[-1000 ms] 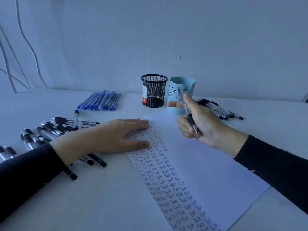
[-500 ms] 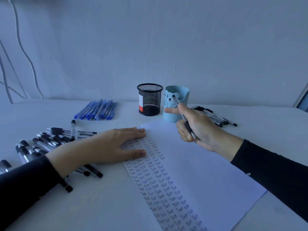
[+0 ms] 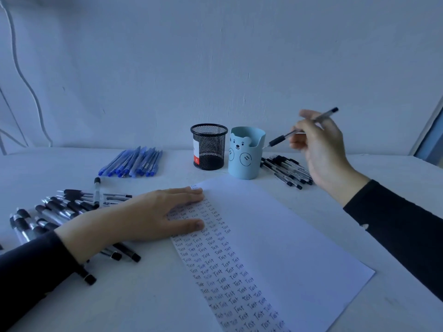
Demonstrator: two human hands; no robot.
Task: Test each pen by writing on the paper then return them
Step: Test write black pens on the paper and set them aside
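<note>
Left hand [image 3: 148,216]: flat, fingers straight, pressing on the top-left part of the white paper sheet [image 3: 299,248]. Wrist and dark sleeve lie over a spread of black-grip clear pens [image 3: 55,212] on the white counter [image 3: 143,295].

Right hand [image 3: 321,149]: up off the counter, to the right of the cups, fingers curled round a clear-barrel pen with black grip [image 3: 279,140]. The pen is tilted, tip down-left and just beside the rim of the light-blue cup with a bear face [image 3: 244,159], cap end up-right past the fingers. I cannot tell whether the tip touches the cup.

The paper lies angled, with its left strip filled by columns of handwritten "Test" and the rest blank.

Black wire-mesh pen cup [image 3: 209,147] stands just left of the blue cup; both sit beyond the paper's top corner. Bundle of blue pens [image 3: 131,162] is left of the mesh cup. Pile of thin black-capped pens [image 3: 285,168] lies right of the blue cup, under the right hand.
</note>
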